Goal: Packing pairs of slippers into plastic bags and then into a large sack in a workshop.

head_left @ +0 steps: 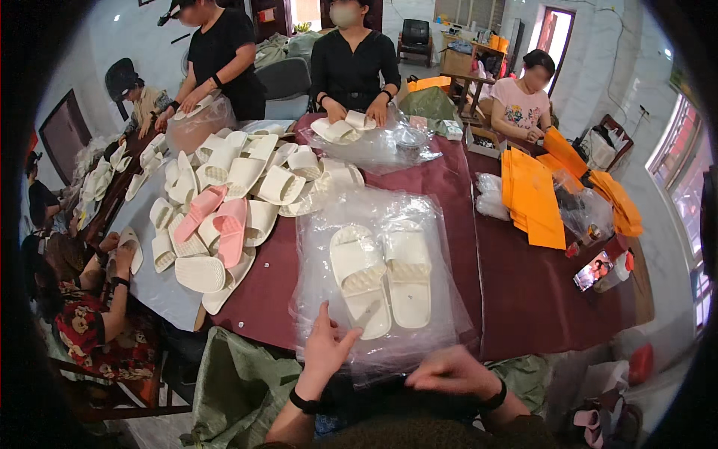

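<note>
A pair of cream slide slippers (361, 273) lies side by side on the table before me, toes away. A clear plastic bag (443, 329) is spread around them; whether they are inside it or on top, I cannot tell. At the bag's near left edge, my left hand (327, 346) is open, thumb and forefinger spread beside the left slipper's heel. My right hand (458, 372) is curled closed by the bag's near right edge. Its fingertips are partly hidden, so anything in them does not show.
Left of the bag is a heap of cream slippers (247, 176) with a pink pair (232, 221). Orange bags (532, 198) and a lit phone (593, 271) lie on the right. Across the table, a person (355, 63) holds cream slippers; other people work around it.
</note>
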Available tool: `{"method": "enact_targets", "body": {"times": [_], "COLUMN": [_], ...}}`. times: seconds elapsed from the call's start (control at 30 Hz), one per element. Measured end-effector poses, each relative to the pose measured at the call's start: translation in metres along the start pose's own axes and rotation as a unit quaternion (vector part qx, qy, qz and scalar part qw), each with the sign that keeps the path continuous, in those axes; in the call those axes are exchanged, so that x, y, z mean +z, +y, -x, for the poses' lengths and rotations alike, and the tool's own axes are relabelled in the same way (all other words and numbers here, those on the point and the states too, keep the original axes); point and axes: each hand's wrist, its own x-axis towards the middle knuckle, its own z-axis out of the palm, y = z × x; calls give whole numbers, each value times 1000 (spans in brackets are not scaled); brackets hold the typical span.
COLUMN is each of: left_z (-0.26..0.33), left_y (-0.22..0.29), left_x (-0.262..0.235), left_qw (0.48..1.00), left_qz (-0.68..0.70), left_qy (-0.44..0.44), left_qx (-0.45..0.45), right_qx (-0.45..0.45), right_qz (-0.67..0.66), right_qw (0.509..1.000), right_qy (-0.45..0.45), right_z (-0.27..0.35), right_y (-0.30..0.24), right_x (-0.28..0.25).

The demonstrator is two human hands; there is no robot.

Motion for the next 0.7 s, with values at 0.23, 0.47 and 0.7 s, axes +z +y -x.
{"method": "enact_targets", "body": {"times": [0.23,0.47,0.7], "left_z": [-8,2,25], "left_y": [3,-28,-23], "left_x": [12,-5,-49], "left_qw": [999,972,965], "left_qz": [-22,227,-127], "left_qy": [-30,-19,-10], "left_qx": [-28,-54,227], "right_qx": [34,146,70], "right_qz": [365,264,417], "right_qw": [820,901,897], "right_qy": [440,312,128], "right_z": [-26,-10,31], "right_y": [47,49,49], "right_x": [-42,-39,-46]}}
